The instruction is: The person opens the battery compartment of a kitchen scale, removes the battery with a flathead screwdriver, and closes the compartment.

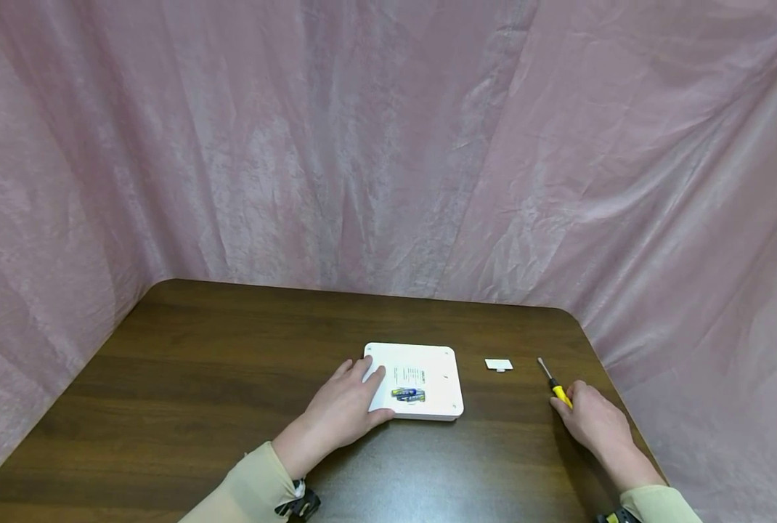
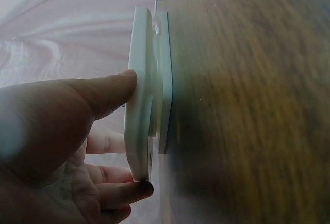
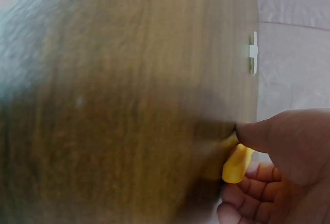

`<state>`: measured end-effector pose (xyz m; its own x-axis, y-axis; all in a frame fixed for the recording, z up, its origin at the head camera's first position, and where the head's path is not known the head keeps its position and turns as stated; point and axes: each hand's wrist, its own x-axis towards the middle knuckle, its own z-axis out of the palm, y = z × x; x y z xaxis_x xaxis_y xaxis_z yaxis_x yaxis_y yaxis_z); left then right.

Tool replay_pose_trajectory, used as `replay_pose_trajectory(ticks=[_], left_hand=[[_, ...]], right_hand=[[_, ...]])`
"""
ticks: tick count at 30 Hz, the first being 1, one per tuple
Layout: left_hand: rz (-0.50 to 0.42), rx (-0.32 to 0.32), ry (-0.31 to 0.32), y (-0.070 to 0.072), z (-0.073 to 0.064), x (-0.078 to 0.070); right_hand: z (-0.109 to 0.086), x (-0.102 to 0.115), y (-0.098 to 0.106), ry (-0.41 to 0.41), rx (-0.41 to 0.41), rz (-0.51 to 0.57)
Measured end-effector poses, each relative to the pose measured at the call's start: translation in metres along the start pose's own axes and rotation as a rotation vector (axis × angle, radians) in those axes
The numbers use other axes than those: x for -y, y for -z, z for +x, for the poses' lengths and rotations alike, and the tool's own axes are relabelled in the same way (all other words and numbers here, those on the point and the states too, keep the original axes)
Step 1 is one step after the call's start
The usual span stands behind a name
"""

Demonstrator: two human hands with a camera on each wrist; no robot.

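A flat white square device [image 1: 437, 370], like an upturned kitchen scale, lies on the table with its printed label facing up. Two blue-and-yellow batteries [image 1: 408, 395] sit side by side near its front edge. My left hand [image 1: 346, 407] grips the device at its left side, thumb at the near edge and fingertips on top; the left wrist view shows the device's two layers [image 2: 138, 95]. Farther right, my right hand [image 1: 594, 418] holds a screwdriver [image 1: 560, 393] by its yellow handle [image 3: 237, 164], the metal shaft pointing away from me. Fingers hide the handle's rear end.
Between the device and the screwdriver lies a small white cover [image 1: 498, 365] with a tab, seen edge-on in the right wrist view. The dark wooden table [image 1: 232, 349] ends at the right just beyond my right hand. Pink curtains [image 1: 362, 145] hang behind and beside it.
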<state>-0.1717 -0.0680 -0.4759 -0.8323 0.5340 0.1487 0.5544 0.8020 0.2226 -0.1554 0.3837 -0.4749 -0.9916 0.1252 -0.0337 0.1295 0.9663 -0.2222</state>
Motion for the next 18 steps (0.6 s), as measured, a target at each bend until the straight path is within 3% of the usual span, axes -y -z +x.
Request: replay_pose_trajectory(ticks=[4,12,18], left_hand=[[-0.007,-0.006,-0.005,0.001,-0.001,-0.001],[-0.012,-0.005,0.000,0.000,-0.002,0.000],[-0.006,-0.003,0.002,-0.001,-0.001,0.001]], right_hand=[[-0.004,0.001,0.001,0.003,-0.029,-0.037],[-0.010,0.007,0.000,0.103,-0.249,-0.078],[-0.012,0.019,0.000,0.154,-0.284,-0.051]])
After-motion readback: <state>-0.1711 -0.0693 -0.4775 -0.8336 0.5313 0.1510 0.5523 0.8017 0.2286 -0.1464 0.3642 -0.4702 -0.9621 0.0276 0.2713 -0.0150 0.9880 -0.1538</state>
